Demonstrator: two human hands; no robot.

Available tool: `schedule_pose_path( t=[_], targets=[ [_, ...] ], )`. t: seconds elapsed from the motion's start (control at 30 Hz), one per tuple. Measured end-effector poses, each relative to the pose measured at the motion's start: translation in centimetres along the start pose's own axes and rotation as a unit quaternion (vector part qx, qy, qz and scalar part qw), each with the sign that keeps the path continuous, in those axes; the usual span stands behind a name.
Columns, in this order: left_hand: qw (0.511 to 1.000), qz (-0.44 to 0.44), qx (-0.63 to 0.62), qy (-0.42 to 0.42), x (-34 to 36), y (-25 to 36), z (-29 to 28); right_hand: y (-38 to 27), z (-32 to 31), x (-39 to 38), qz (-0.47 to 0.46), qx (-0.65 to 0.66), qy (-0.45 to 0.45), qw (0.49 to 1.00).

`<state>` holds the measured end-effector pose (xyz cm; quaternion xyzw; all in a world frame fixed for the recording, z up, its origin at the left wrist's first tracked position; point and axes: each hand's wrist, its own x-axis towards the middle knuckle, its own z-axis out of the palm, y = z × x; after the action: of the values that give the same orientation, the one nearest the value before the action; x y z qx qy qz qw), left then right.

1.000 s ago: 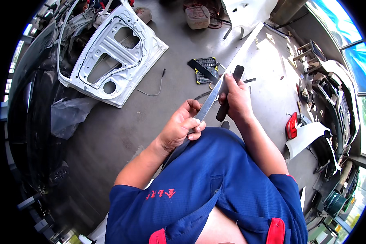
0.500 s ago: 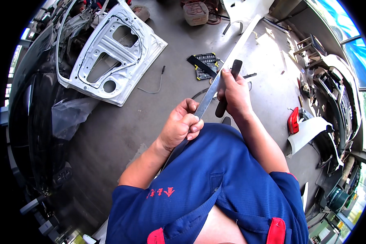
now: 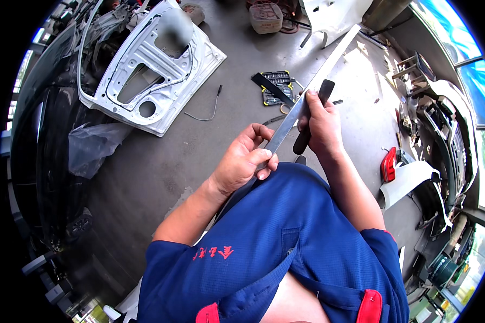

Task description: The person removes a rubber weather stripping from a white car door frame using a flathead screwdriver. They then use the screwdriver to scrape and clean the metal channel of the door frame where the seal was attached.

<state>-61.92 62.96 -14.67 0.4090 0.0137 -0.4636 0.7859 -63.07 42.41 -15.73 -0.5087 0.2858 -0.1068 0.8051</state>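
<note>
A long, flat, shiny metal strip (image 3: 286,128) runs slantwise in front of me, its far end bright in the sunlight. My left hand (image 3: 241,160) grips it low down, thumb on top and fingers curled beneath, just above my blue work shirt. Farther along, my right hand (image 3: 323,126) is closed with its thumb against the strip. The same hand holds a dark flat bar with rounded ends (image 3: 302,142), which crosses behind the fingers and sticks out above and below them. Part of the bar is hidden by the hand.
On the floor ahead lie an open tool set (image 3: 275,96) and a thin cable (image 3: 214,107). A bare white car door (image 3: 170,116) is at the far left, beside a dark car (image 3: 43,177). To the right are a red tail light (image 3: 388,164), a white body panel (image 3: 409,176) and bumper parts.
Both hands have shifted slightly to the right with the strip and the dark bar. The grip of each hand looks much the same.
</note>
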Motion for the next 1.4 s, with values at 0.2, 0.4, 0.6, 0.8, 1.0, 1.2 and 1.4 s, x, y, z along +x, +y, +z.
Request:
schedule_pose_path(
  t=[0.2, 0.4, 0.6, 0.8, 1.0, 1.2, 1.4],
  targets=[
    [0.998, 0.010, 0.002, -0.057, -0.7, 0.8, 0.8, -1.6, 0.0, -0.5, -0.034, 0.019, -0.007, 0.999],
    [0.999, 0.008, 0.000, -0.032, -1.2, 1.1, 1.8, -2.4, 0.3, -1.4, -0.054, 0.026, -0.016, 0.998],
    [0.999, 0.013, -0.004, -0.046, -1.3, 1.5, 2.2, -3.1, 1.0, -1.9, -0.067, 0.007, -0.022, 0.997],
    [0.999, 0.012, -0.013, -0.042, -1.6, 1.7, 2.4, -3.0, 1.5, -2.1, -0.082, -0.006, -0.037, 0.996],
    [0.999, 0.015, 0.010, -0.042, -1.8, 2.1, 1.8, -2.8, 2.4, -2.2, -0.084, -0.029, -0.030, 0.996],
    [0.997, 0.067, 0.003, -0.048, -2.1, 1.7, -0.4, -1.9, 2.5, -0.1, -0.058, -0.029, 0.003, 0.998],
    [0.989, -0.032, -0.108, -0.100, -2.1, 2.1, -2.8, 1.1, 2.5, 0.3, -0.002, 0.014, 0.038, 0.999]
  ],
)
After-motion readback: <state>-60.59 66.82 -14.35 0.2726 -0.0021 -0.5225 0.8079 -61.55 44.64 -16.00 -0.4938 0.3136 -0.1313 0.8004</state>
